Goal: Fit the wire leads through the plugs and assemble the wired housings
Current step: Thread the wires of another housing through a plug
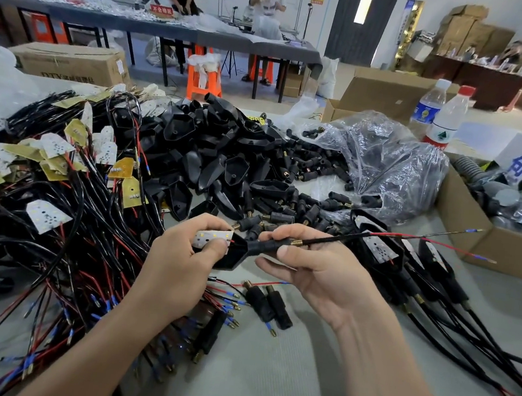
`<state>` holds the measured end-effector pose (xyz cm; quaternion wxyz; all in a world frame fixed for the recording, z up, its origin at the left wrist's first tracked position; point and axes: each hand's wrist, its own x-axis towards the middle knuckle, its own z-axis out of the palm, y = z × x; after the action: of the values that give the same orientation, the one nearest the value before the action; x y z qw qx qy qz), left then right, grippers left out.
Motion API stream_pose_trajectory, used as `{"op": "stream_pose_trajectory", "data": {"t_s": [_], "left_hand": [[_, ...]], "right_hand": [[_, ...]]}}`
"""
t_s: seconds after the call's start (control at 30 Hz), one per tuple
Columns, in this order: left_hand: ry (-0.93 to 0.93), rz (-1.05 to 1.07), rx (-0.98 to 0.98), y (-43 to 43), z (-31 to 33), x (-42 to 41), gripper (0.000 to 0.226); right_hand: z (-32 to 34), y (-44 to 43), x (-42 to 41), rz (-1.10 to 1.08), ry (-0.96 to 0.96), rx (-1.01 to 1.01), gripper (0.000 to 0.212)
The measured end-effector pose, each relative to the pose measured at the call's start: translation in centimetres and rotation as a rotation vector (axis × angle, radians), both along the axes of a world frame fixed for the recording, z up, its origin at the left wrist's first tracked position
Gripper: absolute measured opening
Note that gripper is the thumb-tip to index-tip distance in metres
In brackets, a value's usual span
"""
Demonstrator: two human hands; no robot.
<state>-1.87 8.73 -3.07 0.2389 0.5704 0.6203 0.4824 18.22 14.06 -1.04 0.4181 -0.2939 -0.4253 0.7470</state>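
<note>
Currently: left hand point(181, 254), thumb point(215, 245) pressing the white LED board point(208, 236) into the black housing point(230, 257), other fingers curled round it. Right hand point(319, 269) pinches the plug point(265, 247) between thumb and forefinger, and the plug meets the housing neck. The sheathed cable point(339, 237) exits the plug's brass thread point(297, 243) rightward; its red and black leads point(443, 243) hang free above the table point(265, 377).

Risks, judged:
- Off-centre thumb pressure could seat the board crooked.
- Tugging the cable could strain the board's wire joints.
- The plug may enter the neck skewed.
- Free lead ends could snag the finished assemblies point(384, 249) just beside.

Loose plugs point(270, 303) lie below the hands.
</note>
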Motion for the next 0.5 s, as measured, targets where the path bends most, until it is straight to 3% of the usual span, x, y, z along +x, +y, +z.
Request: {"op": "stream_pose_trajectory", "data": {"t_s": [0.2, 0.5], "left_hand": [[-0.173, -0.048, -0.056, 0.1, 0.1, -0.3, 0.031], [-0.207, -0.053, -0.065, -0.2, 0.4, -0.2, 0.015]], "right_hand": [[-0.1, -0.7, -1.5, -0.014, 0.010, 0.067, 0.034], [-0.5, -1.1, -2.5, -0.039, -0.065, 0.109, 0.044]]}}
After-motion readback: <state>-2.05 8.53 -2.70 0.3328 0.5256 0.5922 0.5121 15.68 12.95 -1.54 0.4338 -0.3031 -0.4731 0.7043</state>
